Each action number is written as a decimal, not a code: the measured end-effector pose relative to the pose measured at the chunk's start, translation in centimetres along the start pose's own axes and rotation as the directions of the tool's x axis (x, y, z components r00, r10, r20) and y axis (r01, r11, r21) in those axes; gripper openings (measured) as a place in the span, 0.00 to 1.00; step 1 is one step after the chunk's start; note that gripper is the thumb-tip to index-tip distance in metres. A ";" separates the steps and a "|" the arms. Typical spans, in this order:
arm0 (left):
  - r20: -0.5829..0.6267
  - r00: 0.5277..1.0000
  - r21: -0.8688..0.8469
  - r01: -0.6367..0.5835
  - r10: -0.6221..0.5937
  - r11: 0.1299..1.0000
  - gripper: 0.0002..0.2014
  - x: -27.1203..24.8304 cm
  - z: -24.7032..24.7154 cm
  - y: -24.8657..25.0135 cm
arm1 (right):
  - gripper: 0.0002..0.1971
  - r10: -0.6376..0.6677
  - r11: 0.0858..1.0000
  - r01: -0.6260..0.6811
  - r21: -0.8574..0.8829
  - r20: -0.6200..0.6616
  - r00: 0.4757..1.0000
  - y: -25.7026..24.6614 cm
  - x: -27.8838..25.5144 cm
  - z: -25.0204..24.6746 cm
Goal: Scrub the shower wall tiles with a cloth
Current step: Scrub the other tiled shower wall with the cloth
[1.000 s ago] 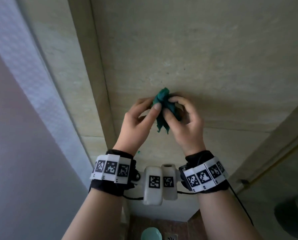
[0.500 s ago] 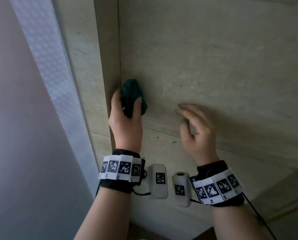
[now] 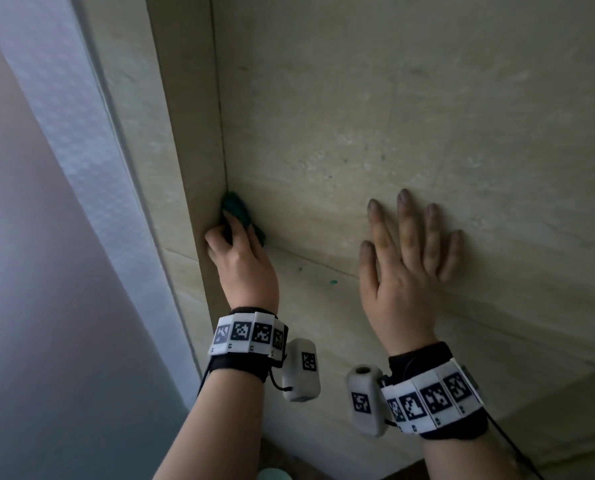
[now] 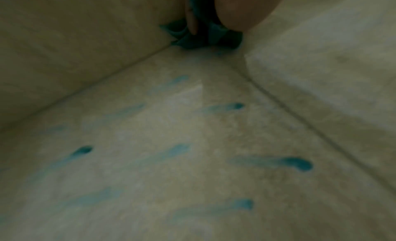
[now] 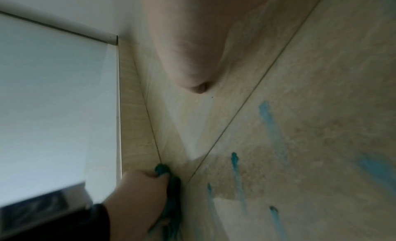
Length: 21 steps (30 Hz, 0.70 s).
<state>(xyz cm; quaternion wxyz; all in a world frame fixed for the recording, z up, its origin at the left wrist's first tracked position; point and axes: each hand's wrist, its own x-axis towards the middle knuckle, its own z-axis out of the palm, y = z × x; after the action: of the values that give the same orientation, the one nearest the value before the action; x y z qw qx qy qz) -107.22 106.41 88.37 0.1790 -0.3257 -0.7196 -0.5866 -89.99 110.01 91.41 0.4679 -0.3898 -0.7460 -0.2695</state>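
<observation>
The left hand (image 3: 242, 261) holds a bunched dark green cloth (image 3: 241, 216) with its fingers curled round it, pushing the wad into the inner corner where the narrow side tile (image 3: 188, 133) meets the wide beige wall tile (image 3: 410, 109). In the left wrist view the cloth (image 4: 205, 37) sits jammed right at that corner seam, with a fingertip lying over its folds. The right hand (image 3: 405, 271) has nothing in its grip: it lies flat on the wall tile well to the right of the cloth, fingers straight and spread, palm just above a horizontal grout line (image 3: 316, 263). Below that line the lower tile carries blue-green drip streaks (image 4: 300, 163), each with a darker blob at one end and a paler trail; the same streaks (image 5: 235, 161) show in the right wrist view, beside the left hand (image 5: 139, 193) and the cloth (image 5: 163, 169). A pale frosted panel (image 3: 67, 140) stands left of the tiled corner. Both wrists wear black bands with printed marker squares (image 3: 244, 332).
</observation>
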 end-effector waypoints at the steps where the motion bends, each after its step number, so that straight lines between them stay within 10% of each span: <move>1: 0.009 1.000 0.010 0.022 -0.022 1.000 0.21 -0.6 0.1 -0.3 | 0.25 0.005 1.000 -0.005 0.004 -0.008 1.000 0.0 -0.1 0.0; 7: 0.050 0.975 -0.240 0.223 -0.218 0.945 0.22 -1.2 0.8 0.3 | 0.25 -0.029 1.000 0.029 0.011 0.032 0.999 0.7 -0.2 0.0; 11: 0.066 0.994 -0.280 -0.065 0.087 0.958 0.22 -4.0 1.3 1.9 | 0.24 -0.048 0.998 0.048 0.033 -0.008 0.999 1.1 -0.2 0.0; 16: 0.118 0.895 -0.215 -0.399 0.429 0.891 0.18 -4.1 0.4 1.3 | 0.23 -0.009 0.995 0.015 0.094 -0.064 0.998 0.6 -0.3 0.4; 21: 0.147 0.989 -0.071 0.035 -0.024 0.997 0.22 -0.8 -0.8 -1.2 | 0.23 0.013 0.994 -0.004 0.108 -0.086 0.996 0.1 -0.3 0.6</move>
<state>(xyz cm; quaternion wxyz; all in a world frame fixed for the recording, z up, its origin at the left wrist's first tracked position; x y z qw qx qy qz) -107.55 105.33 87.15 0.1051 -0.3634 -0.7135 -0.5898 -90.10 110.46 90.93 0.5213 -0.3551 -0.7367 -0.2437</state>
